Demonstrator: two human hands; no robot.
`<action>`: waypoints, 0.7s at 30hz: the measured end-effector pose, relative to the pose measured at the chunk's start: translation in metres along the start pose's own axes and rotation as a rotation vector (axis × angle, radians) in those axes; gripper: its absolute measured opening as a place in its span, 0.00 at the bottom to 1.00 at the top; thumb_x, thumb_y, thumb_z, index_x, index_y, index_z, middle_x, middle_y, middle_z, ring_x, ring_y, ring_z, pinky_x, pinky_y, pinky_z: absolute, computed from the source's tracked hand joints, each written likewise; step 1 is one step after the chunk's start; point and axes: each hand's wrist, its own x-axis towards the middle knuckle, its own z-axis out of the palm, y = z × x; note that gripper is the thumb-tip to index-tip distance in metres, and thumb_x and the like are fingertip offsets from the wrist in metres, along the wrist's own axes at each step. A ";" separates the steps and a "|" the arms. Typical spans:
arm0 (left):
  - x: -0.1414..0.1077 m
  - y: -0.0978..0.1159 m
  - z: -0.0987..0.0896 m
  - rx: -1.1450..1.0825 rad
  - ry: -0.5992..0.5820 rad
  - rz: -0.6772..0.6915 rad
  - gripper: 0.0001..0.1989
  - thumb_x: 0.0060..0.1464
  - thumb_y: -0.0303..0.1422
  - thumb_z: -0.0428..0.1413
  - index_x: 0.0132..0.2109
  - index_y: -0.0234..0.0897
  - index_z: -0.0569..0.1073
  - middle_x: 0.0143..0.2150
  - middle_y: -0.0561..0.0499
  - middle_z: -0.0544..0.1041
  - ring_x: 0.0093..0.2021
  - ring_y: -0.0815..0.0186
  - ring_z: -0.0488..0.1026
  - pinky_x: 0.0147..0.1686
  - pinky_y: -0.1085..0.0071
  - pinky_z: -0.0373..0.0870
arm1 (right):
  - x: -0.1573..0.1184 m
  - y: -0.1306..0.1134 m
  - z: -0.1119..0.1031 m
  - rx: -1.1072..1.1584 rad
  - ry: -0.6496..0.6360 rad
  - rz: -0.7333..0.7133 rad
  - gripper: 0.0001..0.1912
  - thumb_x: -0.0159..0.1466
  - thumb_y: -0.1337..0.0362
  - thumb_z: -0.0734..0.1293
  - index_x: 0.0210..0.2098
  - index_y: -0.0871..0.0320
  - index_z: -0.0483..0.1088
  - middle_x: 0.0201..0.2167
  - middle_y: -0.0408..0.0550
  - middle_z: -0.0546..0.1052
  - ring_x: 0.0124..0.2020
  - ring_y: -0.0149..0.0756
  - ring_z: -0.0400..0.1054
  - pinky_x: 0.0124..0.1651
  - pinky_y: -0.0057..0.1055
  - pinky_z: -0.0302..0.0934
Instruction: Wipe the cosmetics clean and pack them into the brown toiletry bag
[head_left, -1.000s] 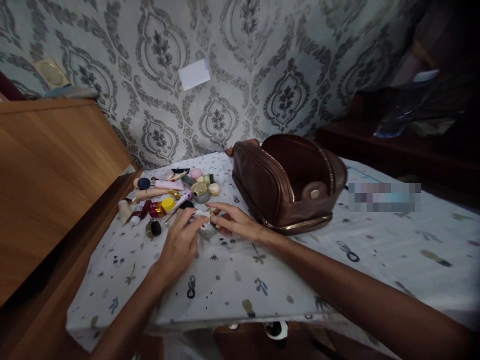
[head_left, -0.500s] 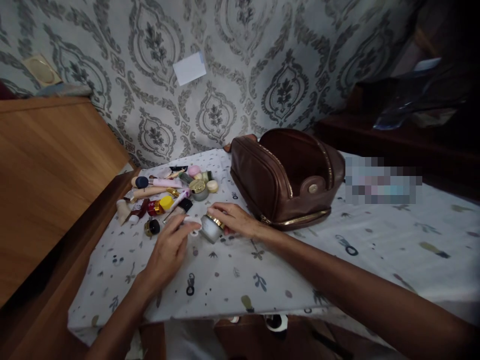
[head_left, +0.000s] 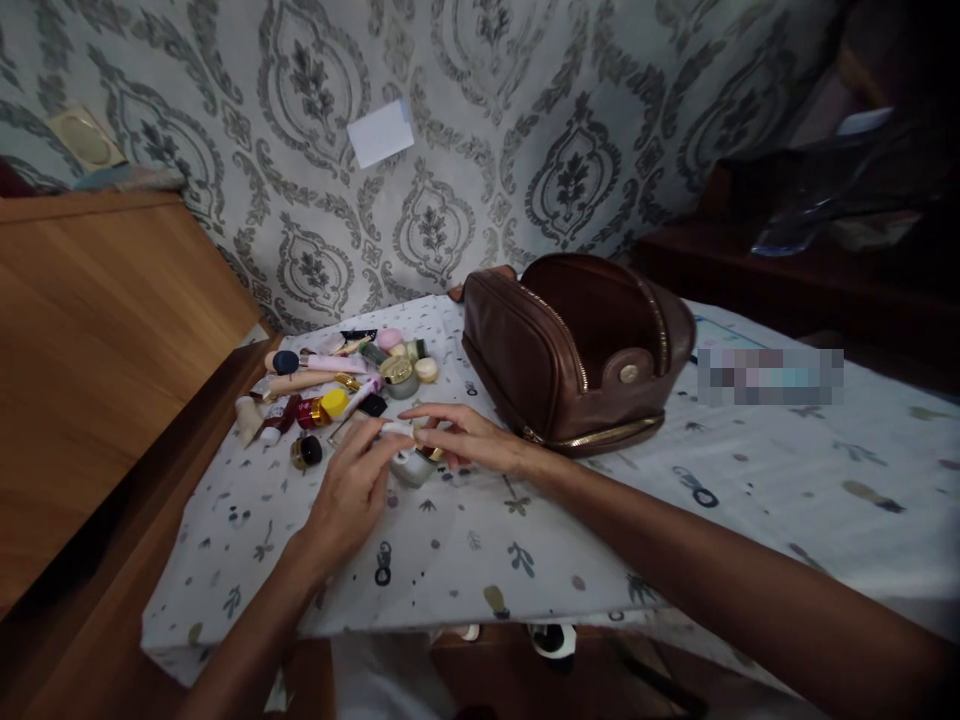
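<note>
My left hand (head_left: 352,490) is closed around a small white tube (head_left: 397,428), its fingers partly covering it. At the tube's right end are the thumb and fingers of my right hand (head_left: 465,437), seemingly pinching it. Just beneath both hands, a frosted jar with a gold lid (head_left: 415,472) rests on the patterned cloth, partly hidden by the fingers. To the right stands a brown cosmetic bag (head_left: 510,350), its top unzipped and gaping.
Several cosmetics lie in a cluster at the left, among them a yellow-capped bottle (head_left: 334,403), a gold-lidded jar (head_left: 398,377) and a black-lidded jar (head_left: 306,452). A wooden cabinet (head_left: 112,340) borders the left side. A patterned wall (head_left: 435,230) rises behind.
My right hand has let go of the frosted jar's gold lid and shifted to the white tube in my left hand. The jar now sits lower, under the hands.
</note>
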 end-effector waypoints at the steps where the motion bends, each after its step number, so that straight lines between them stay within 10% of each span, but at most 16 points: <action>1: -0.002 0.000 -0.001 0.003 -0.009 0.008 0.20 0.61 0.19 0.44 0.49 0.40 0.75 0.45 0.45 0.72 0.48 0.60 0.70 0.47 0.65 0.69 | 0.001 0.001 0.000 -0.006 0.007 0.005 0.25 0.63 0.50 0.67 0.56 0.52 0.70 0.33 0.43 0.74 0.16 0.20 0.61 0.16 0.19 0.53; 7: -0.019 -0.013 -0.008 -0.003 -0.017 -0.047 0.18 0.59 0.19 0.44 0.45 0.39 0.75 0.44 0.47 0.72 0.47 0.63 0.70 0.47 0.67 0.69 | 0.005 0.003 0.001 -0.004 0.075 0.040 0.23 0.64 0.49 0.66 0.51 0.57 0.72 0.29 0.44 0.73 0.18 0.24 0.65 0.18 0.20 0.57; 14: -0.013 -0.014 -0.006 0.000 -0.006 -0.130 0.19 0.58 0.19 0.45 0.45 0.40 0.76 0.43 0.48 0.72 0.46 0.63 0.71 0.45 0.67 0.69 | 0.000 0.004 -0.001 0.106 -0.010 0.023 0.29 0.60 0.55 0.70 0.60 0.54 0.66 0.49 0.51 0.70 0.24 0.23 0.67 0.24 0.23 0.65; 21: -0.001 0.000 0.003 0.072 -0.014 0.039 0.20 0.58 0.18 0.45 0.47 0.39 0.75 0.46 0.45 0.72 0.48 0.58 0.68 0.48 0.61 0.68 | 0.001 0.006 -0.001 0.074 -0.014 -0.064 0.27 0.61 0.52 0.70 0.58 0.51 0.68 0.38 0.44 0.73 0.21 0.20 0.64 0.19 0.18 0.57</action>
